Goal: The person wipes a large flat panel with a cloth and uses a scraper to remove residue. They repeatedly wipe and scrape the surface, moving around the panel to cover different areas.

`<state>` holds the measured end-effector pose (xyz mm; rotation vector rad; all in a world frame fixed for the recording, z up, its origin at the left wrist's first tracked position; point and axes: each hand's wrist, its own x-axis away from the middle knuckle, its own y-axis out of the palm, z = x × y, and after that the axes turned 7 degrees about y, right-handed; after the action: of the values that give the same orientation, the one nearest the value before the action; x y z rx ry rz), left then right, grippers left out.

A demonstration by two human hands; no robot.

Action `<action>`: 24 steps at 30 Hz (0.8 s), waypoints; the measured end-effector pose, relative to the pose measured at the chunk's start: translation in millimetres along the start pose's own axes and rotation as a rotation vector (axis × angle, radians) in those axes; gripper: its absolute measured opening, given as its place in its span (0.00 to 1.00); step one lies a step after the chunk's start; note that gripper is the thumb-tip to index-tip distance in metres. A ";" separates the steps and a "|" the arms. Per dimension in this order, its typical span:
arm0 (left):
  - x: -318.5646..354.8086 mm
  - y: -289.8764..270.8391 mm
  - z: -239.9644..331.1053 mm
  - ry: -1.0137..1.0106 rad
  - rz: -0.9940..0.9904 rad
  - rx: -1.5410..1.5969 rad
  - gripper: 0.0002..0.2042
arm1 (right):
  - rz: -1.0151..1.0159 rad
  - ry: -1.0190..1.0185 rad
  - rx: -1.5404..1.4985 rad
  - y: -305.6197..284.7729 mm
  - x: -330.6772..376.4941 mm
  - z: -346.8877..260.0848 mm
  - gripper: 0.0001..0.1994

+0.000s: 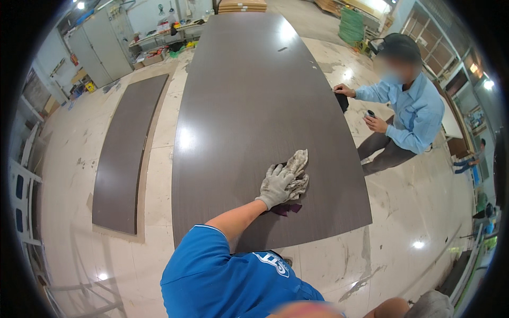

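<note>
My left hand point(275, 185), in a light grey work glove, is closed over a crumpled, stained rag point(298, 165). It presses the rag onto the near part of a long, dark brown panel point(238, 122) with a smooth sheen. Just below the hand, a dark purple scrap of cloth point(289, 210) lies on the surface. At the bottom right edge, away from the panel, is my right hand point(430, 306), gloved too. Its fingers are cut off from view.
Beyond the panel's right edge stands a co-worker point(405, 108) in a light blue shirt, holding a small object. A narrower dark panel point(127, 153) lies to the left. Stacked boards point(242, 6), a grey cabinet point(101, 45) and a cluttered shelf point(167, 33) are at the back.
</note>
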<state>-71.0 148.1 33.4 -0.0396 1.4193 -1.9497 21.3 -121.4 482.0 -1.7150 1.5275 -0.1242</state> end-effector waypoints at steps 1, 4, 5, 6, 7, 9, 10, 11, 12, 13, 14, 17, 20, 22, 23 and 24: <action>-0.3 -1.4 0.6 -0.012 0.013 0.042 0.23 | -0.001 0.000 0.001 0.6 -1.5 0.8 0.12; 0.7 -3.6 1.8 -0.028 -0.015 0.033 0.23 | 0.002 0.001 0.001 0.4 -3.3 3.7 0.11; 1.1 -3.2 1.9 -0.030 -0.008 0.023 0.23 | 0.004 0.002 0.005 0.3 -3.0 4.2 0.11; 1.4 -2.6 1.2 -0.034 -0.017 0.022 0.24 | 0.006 0.002 0.004 -0.4 -2.5 4.2 0.11; 1.9 -1.1 0.6 -0.035 -0.020 0.013 0.24 | 0.012 0.007 0.006 -0.4 -1.0 4.5 0.10; 2.6 2.2 -1.5 -0.031 -0.009 0.007 0.25 | 0.024 0.014 0.012 -1.6 2.5 4.7 0.10; 2.7 3.9 -2.9 -0.022 -0.006 0.005 0.25 | 0.035 0.023 0.010 -2.9 4.2 5.7 0.09; 2.7 5.7 -3.9 -0.010 -0.006 0.004 0.25 | 0.046 0.035 0.007 -3.9 6.1 6.3 0.09; 2.6 7.1 -5.0 -0.020 -0.065 -0.012 0.25 | 0.059 0.045 0.001 -6.3 7.2 8.9 0.09; 2.2 8.3 -5.8 -0.025 -0.064 -0.021 0.24 | 0.077 0.060 -0.011 -8.6 7.9 10.7 0.09; 2.1 9.4 -6.2 0.000 0.009 -0.008 0.24 | 0.090 0.071 -0.036 -12.1 7.9 14.8 0.08; 1.3 9.9 -5.4 -0.014 -0.057 -0.029 0.23 | 0.131 0.081 -0.139 -25.2 2.4 22.7 0.07; 1.4 7.9 -2.1 -0.026 -0.044 -0.021 0.22 | 0.088 0.086 -0.301 -36.7 -9.0 19.8 0.07; 1.3 7.7 -1.4 0.000 0.001 -0.009 0.22 | -0.056 -0.034 -0.278 -40.3 -16.9 10.2 0.06; 1.8 8.2 -1.6 0.011 -0.001 -0.011 0.22 | -0.123 -0.056 -0.281 -41.1 -20.2 5.5 0.06; 1.6 9.0 -1.9 0.011 -0.002 -0.031 0.22 | -0.185 -0.073 -0.281 -40.2 -22.5 -0.6 0.06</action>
<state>-68.4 147.5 24.4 -0.0447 1.4571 -1.9325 46.7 -105.0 516.7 -2.0593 1.3809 0.0615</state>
